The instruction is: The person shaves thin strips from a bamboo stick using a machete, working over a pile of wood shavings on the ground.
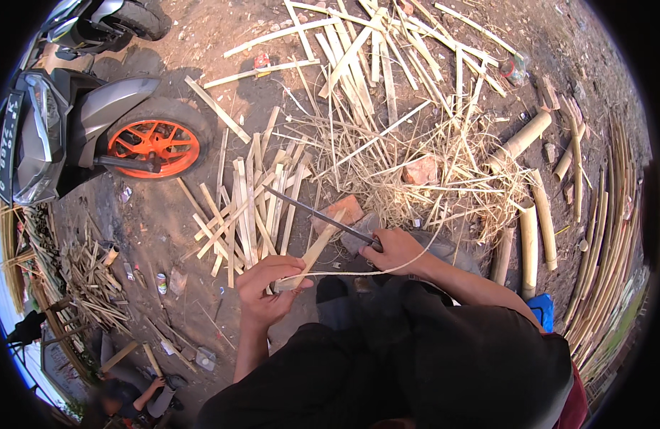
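Observation:
My left hand is closed around the near end of a flat, pale bamboo strip, which slants away toward an orange brick. A thin bamboo sliver runs from beside that hand, curving right below my right wrist and up toward the shavings. In my right hand is the handle of a long, dark-bladed knife. Its blade points up and left, crossing over the strip in this view; whether it touches cannot be told. Grey stones lie beside the brick.
Split bamboo strips lie ahead left, with more farther off. Tangled shavings surround another brick. Bamboo tubes and long poles lie right. A motorbike with an orange wheel stands left; another person is at lower left.

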Tool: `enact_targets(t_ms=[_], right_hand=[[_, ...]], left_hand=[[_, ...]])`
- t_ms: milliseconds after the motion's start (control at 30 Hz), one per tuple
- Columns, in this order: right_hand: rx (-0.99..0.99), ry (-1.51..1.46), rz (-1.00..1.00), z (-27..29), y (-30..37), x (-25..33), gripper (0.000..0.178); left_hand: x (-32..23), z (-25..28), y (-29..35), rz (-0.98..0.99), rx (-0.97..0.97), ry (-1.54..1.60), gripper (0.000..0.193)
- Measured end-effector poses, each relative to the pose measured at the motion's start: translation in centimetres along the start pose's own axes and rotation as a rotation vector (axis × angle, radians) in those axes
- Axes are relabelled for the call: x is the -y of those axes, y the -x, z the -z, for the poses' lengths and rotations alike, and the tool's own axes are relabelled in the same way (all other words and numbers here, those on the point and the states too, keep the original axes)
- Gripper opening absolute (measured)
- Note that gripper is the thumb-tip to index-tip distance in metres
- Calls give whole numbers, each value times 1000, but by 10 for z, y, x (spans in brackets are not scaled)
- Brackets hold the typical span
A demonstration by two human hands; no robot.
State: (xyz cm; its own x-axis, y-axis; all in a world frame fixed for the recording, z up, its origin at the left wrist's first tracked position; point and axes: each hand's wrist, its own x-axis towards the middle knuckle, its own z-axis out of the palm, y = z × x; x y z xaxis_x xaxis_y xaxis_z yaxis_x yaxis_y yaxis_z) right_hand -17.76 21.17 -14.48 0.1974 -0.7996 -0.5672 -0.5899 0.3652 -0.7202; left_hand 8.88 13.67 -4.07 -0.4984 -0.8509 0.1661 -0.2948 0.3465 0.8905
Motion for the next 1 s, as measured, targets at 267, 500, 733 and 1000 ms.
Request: enact_targets(t_ms=[267, 500, 733, 1000], right_hand=[[-89, -225, 314, -7, 25, 23, 53], [51, -36, 199, -2, 11, 32, 54], [65, -90, 275, 4, 20, 41, 55], [86, 30, 215, 4, 30, 37, 56]], left_hand=[[-18, 1, -2, -137, 125, -196, 29], [-15, 5, 7, -116, 65, -235, 30], [-24, -5, 10, -65, 92, -234, 29], [-30, -6, 15, 22, 74, -249, 27]])
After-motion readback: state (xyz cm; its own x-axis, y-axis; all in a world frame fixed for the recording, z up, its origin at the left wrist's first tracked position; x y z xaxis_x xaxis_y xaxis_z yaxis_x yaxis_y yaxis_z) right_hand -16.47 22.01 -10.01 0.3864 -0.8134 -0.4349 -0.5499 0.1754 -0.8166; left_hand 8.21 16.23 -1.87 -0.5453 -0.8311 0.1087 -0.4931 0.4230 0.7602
